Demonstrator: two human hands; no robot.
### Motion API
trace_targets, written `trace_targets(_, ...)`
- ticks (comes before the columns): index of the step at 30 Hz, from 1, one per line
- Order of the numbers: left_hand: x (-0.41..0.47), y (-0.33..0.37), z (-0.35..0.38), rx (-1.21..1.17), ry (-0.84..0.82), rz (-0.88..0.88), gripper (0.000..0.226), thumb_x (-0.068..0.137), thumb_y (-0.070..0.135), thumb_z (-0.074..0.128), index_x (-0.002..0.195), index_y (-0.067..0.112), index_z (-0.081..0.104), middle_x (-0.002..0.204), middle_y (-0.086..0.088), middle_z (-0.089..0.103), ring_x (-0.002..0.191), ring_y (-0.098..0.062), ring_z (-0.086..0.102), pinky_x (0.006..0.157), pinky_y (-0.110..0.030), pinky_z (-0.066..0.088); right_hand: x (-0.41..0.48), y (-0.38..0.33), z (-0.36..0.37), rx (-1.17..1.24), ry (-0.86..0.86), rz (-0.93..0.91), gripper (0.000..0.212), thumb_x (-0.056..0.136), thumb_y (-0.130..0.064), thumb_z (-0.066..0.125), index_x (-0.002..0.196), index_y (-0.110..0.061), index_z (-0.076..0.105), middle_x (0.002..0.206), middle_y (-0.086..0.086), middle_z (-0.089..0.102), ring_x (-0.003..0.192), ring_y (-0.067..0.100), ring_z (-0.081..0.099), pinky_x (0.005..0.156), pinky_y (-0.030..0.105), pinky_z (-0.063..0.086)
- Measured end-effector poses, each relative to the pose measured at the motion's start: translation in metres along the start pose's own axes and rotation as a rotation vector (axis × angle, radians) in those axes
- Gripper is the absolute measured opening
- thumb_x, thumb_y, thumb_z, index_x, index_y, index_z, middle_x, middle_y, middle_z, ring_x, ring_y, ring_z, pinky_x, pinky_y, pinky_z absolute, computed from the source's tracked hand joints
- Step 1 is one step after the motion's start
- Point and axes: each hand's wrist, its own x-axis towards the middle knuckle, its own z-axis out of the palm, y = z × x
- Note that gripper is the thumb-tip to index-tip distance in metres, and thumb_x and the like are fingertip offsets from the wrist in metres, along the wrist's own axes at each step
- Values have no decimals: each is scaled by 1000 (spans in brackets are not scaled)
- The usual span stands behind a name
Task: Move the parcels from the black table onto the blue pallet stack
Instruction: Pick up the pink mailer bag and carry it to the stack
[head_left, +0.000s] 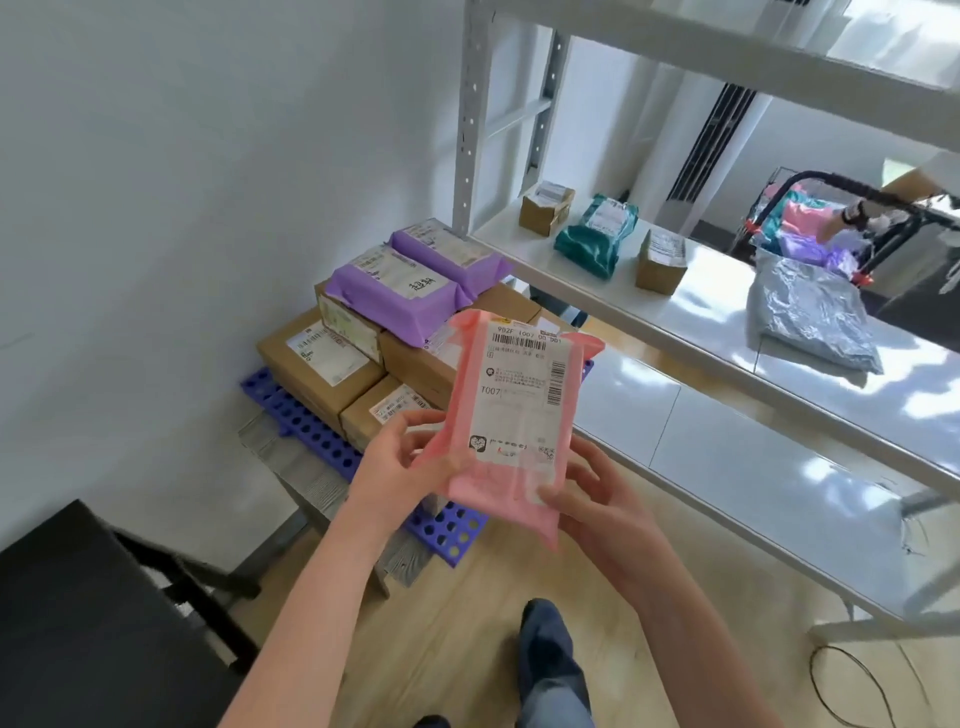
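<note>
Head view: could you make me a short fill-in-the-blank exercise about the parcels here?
The left hand and right hand hold a ____ plastic mailer.
Two ____ plastic mailers top the brown cardboard boxes.
Those boxes sit on a ____ perforated plastic pallet.
Missing: pink; purple; blue.
</note>
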Motion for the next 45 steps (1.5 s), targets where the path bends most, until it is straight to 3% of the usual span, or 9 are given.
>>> trace_targets(8, 69, 19, 37, 26, 208, 27, 78, 46, 52, 79, 116, 22, 60, 100, 5, 72, 92, -10, 68, 74, -27, 56, 100, -47, -50, -128, -176, 42, 61, 69, -14, 77, 124, -32, 59, 113, 8, 69, 99, 32, 70, 87, 55, 55)
trace_targets(13, 107, 35, 66, -59, 368, 17, 43, 63, 34, 84, 99, 38, 61, 88, 13, 72, 76, 2, 67, 54, -13, 49, 159, -85, -73, -185, -304, 23, 54, 73, -16, 74, 122, -35, 61, 113, 5, 70, 99, 25, 71, 77, 37, 58)
trace_targets(15, 120, 41, 78, -98, 432, 24, 47, 60, 37, 83, 102, 34, 62, 89, 13, 71, 73, 4, 66, 51, -11, 48, 179, -97, -80, -211, -355, 20, 51, 76, -19, 72, 123, -33, 61, 114, 6, 71, 101, 26, 70, 82, 41, 58)
trace_targets(20, 152, 50, 93, -105, 574, 4, 45, 65, 36, 81, 105, 28, 61, 96, 12, 68, 71, 6, 66, 50, -12, 49, 231, -123, -85, -309, -483, -20, 42, 91, -16, 65, 128, -35, 61, 117, 4, 70, 104, 33, 67, 82, 45, 54)
trace_targets(25, 179, 55, 80, 12, 658, 71, 21, 78, 36, 70, 96, 32, 62, 92, 19, 69, 82, 5, 64, 62, -10, 50, 280, -137, -67, -366, -566, -35, 37, 94, -17, 61, 126, -34, 63, 119, 0, 70, 108, 29, 66, 95, 55, 50)
trace_targets(30, 205, 68, 49, 40, 762, 87, 10, 88, 36, 59, 90, 26, 63, 86, 15, 67, 75, 9, 61, 60, -7, 46, 316, -149, -27, -420, -640, -73, 38, 80, -38, 66, 118, -39, 65, 112, -2, 72, 98, 18, 69, 83, 36, 56)
trace_targets(35, 228, 76, 22, 21, 839, 88, 10, 93, 28, 57, 87, 22, 64, 88, 11, 67, 72, 8, 60, 60, -6, 46, 347, -160, 2, -469, -669, -115, 31, 92, -23, 64, 112, -48, 65, 106, -6, 73, 85, 8, 70, 62, 17, 51)
trace_targets(39, 246, 74, 9, 120, 867, 42, 13, 94, 23, 55, 84, 24, 64, 85, 13, 66, 74, 5, 58, 59, -3, 42, 367, -164, 12, -498, -669, -116, 36, 93, -21, 62, 103, -56, 67, 103, -8, 73, 84, 9, 71, 67, 25, 58)
trace_targets(45, 265, 68, 7, 283, 882, -15, 18, 94, 21, 55, 77, 25, 60, 80, 11, 65, 77, -3, 59, 62, -16, 39, 396, -158, 18, -552, -674, -53, 30, 93, -27, 62, 101, -55, 67, 101, -5, 73, 96, 25, 69, 83, 48, 57)
